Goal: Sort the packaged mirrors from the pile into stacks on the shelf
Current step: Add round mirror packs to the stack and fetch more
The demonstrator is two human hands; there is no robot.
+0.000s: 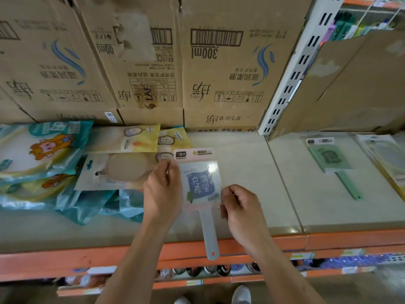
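I hold a packaged hand mirror (198,183) with a pink header card, a blue label and a pale handle that points toward me, just above the shelf (241,176). My left hand (163,191) pinches its left edge near the top. My right hand (240,207) pinches its lower right corner. A pile of packaged mirrors lies to the left: a round mirror pack (118,170) and yellow cartoon packs (140,138). On the right section of the shelf lies a green hand mirror pack (331,159).
Large cardboard boxes (221,69) stand along the back of the shelf. Teal cartoon bags (43,154) lie at the left. More flat packs (385,154) lie at the far right. A white slotted upright (295,71) divides the sections. The orange shelf edge (87,257) runs in front.
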